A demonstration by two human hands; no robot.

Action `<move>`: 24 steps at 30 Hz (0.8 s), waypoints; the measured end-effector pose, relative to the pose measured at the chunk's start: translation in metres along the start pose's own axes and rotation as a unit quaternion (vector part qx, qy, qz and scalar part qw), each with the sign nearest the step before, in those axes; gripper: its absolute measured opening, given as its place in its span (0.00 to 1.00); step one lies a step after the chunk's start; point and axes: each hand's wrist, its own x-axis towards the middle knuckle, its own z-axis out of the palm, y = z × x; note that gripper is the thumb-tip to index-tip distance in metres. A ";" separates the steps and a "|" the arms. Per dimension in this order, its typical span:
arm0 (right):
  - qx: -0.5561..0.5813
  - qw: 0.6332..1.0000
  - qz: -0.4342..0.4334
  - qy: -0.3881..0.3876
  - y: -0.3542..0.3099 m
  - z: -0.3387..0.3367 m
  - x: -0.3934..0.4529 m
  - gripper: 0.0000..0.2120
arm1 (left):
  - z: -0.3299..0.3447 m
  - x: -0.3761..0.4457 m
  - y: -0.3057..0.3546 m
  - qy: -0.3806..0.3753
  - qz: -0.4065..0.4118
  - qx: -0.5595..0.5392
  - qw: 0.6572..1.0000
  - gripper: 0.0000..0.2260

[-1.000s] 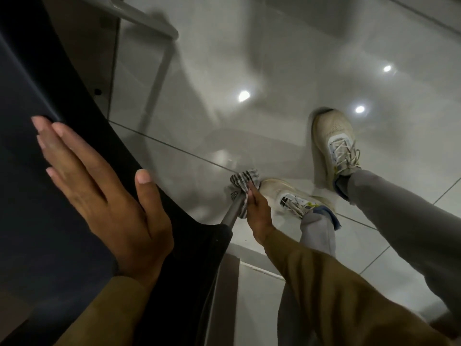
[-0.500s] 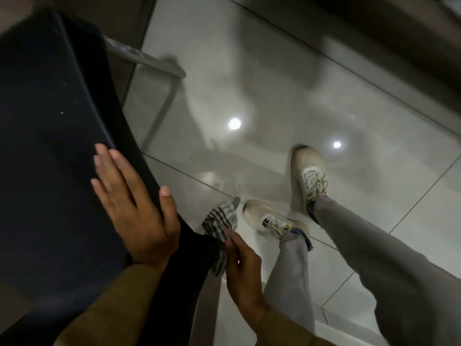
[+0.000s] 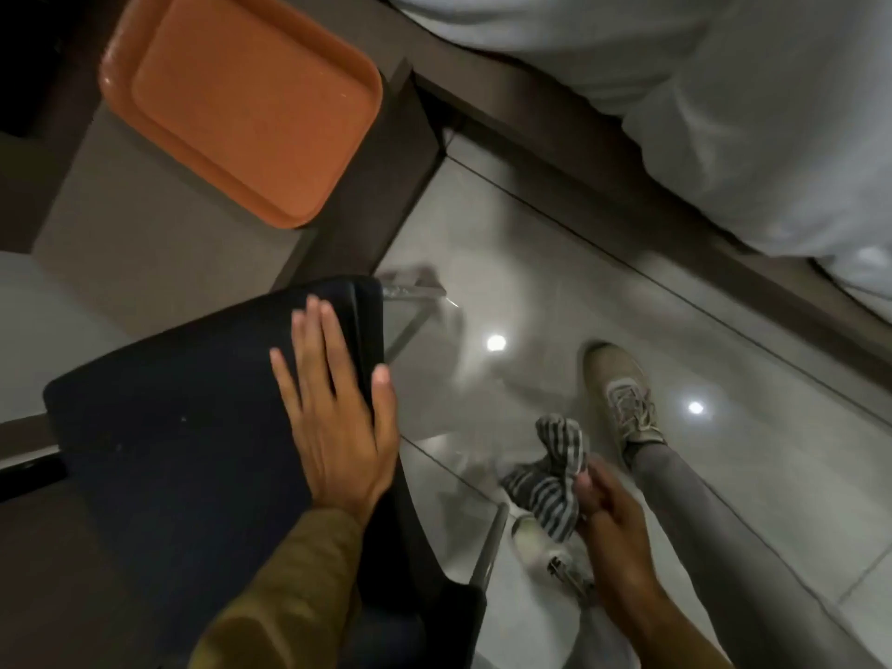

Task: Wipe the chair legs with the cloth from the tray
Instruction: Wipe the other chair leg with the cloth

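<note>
Glossy grey floor tiles (image 3: 555,292) fill the room beneath the person. Nearest, the right hand (image 3: 610,519) is closed around a bunched striped cloth (image 3: 550,480), held in the air just beside a metal chair leg (image 3: 487,543), apart from it, above a pale shoe (image 3: 540,548). The left hand (image 3: 338,412) lies flat, fingers spread, on the dark chair seat (image 3: 169,451), gripping nothing. Farther off, an orange tray (image 3: 241,99) sits on a brown table (image 3: 145,243), with white bedding (image 3: 748,113) beyond.
</note>
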 end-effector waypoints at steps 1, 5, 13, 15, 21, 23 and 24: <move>0.001 1.000 -0.007 0.000 -0.019 0.001 0.015 0.16 | 0.001 0.031 0.000 0.012 0.002 -0.011 1.000 0.31; -0.001 0.998 -0.057 -0.009 -0.070 0.015 0.078 0.15 | 0.017 0.128 -0.005 -0.023 -0.018 -0.042 0.999 0.34; -0.028 0.993 -0.104 -0.042 -0.117 0.117 0.110 0.17 | 0.025 0.144 -0.005 -0.095 -0.066 -0.053 0.992 0.34; -0.031 0.987 -0.125 -0.091 -0.130 0.157 0.097 0.17 | 0.024 0.145 -0.004 -0.106 -0.070 -0.053 0.990 0.33; 0.011 0.970 -0.191 -0.152 -0.135 0.230 0.083 0.21 | 0.023 0.150 -0.008 -0.114 -0.075 -0.039 0.990 0.33; 0.013 0.975 -0.174 -0.136 -0.126 0.232 0.090 0.22 | 0.022 0.151 -0.007 -0.114 -0.069 -0.040 0.990 0.34; 0.003 0.979 -0.158 -0.128 -0.118 0.235 0.097 0.22 | 0.023 0.151 -0.007 -0.114 -0.064 -0.042 0.991 0.36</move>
